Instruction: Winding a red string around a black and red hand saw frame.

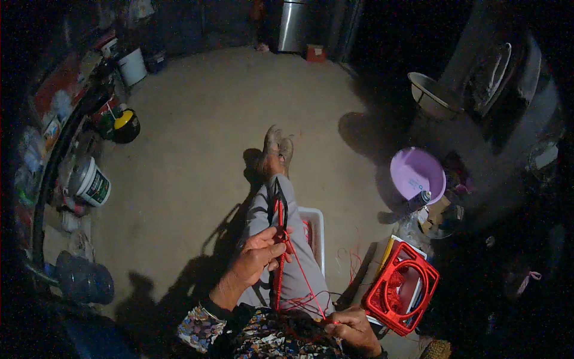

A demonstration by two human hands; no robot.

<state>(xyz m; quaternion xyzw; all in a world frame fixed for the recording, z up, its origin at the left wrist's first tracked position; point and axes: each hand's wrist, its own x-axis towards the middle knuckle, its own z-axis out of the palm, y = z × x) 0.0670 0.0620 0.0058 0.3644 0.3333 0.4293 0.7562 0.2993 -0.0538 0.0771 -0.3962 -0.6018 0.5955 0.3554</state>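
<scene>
Red cord [305, 278] runs taut between both hands' fingers [276, 246].

The person wears a busy, multicoloured patterned fabric garment [263, 338] with sleeves ending at the wrists. Beyond this garment, grey cloth trousers [299, 263] cover the outstretched legs, ending at dusty bare feet [277, 149].

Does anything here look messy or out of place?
Somewhat. Loose red thread lies tangled over the lap and strays onto the floor beside the red basket, which sits tilted. The left hand holds a red strap-like piece; the right hand pinches a taut strand. Nothing looks spilled or broken.
</scene>
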